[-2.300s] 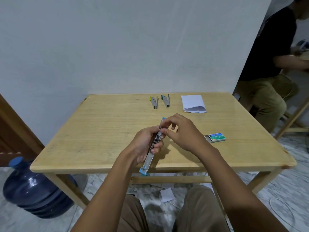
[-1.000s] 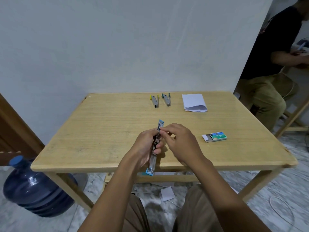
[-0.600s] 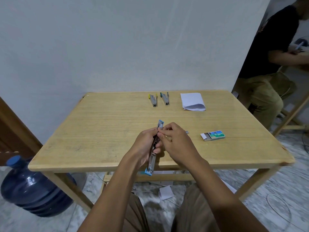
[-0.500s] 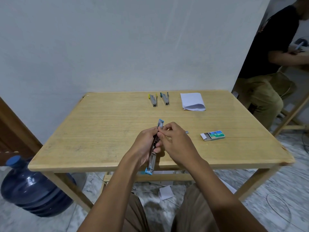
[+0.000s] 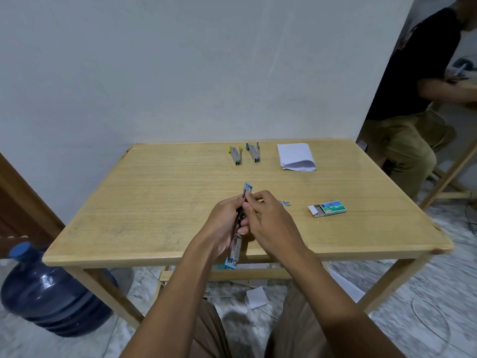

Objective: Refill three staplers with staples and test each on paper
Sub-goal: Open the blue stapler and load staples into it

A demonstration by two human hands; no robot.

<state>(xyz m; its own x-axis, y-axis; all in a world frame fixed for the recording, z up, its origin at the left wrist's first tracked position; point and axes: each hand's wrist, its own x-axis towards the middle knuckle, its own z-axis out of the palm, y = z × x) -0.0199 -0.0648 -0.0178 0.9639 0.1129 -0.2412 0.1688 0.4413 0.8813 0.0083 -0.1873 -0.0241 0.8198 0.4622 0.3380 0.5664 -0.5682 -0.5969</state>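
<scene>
We see the blue stapler (image 5: pixel 244 190) swung open into one long line, held above the near middle of the table (image 5: pixel 144 202), one blue end pointing far and the other hanging past the near edge. Our left hand (image 5: pixel 223 226) wraps its middle with curled fingers, the same grip as two seconds ago. Our right hand (image 5: pixel 272 224), which arched higher over it then, has sunk closer, and its thumb and forefinger pinch the stapler's far half. Whether staples sit between those fingertips we cannot tell, since both hands hide the stapler's middle. A short staple strip (image 5: pixel 284 203) lies on the wood just right of the right hand; a second ago it was out of sight. Further right lies the staple box (image 5: pixel 332 207), its tray slid partly out to the left. Along the far edge lie the yellow stapler (image 5: pixel 236 155) and the green stapler (image 5: pixel 254 154) side by side, with folded paper (image 5: pixel 296 156) to their right. A blue water bottle (image 5: pixel 51 293) stands on the floor at the left, a paper scrap (image 5: pixel 256 297) lies under the table, and another person (image 5: pixel 413 94) sits at the far right.
</scene>
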